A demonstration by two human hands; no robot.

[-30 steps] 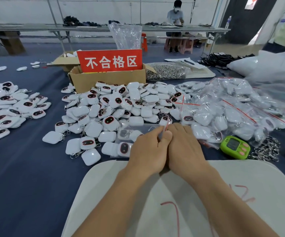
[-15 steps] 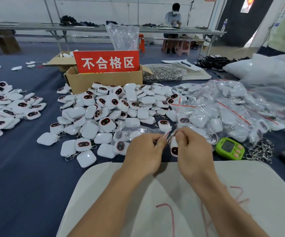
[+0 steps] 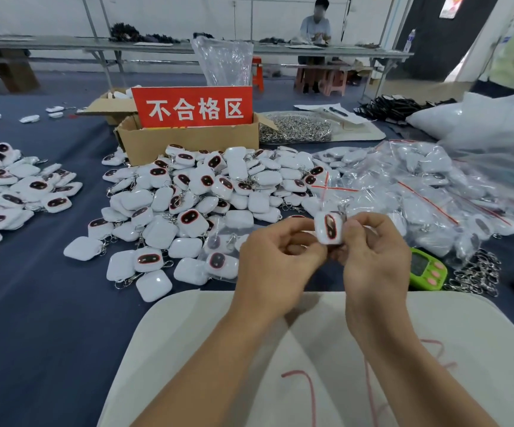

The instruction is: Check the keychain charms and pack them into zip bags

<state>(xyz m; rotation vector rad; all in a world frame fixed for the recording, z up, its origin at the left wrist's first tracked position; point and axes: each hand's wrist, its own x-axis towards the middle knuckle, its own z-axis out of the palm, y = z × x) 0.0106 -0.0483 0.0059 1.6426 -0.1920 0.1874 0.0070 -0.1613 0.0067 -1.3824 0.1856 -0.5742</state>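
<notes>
Over blue tablecloth (image 3: pixel 34 303), left hand (image 3: pixel 274 272) and right hand (image 3: pixel 376 266) pinch one charm (image 3: pixel 329 228), bottom hidden.

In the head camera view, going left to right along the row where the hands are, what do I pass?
In order: left pile of charms → middle pile of loose charms → left hand → held charm → right hand → green timer → heap of metal key rings.

Head-worn camera looks forward-down, close over table (image 3: pixel 34 334).
</notes>
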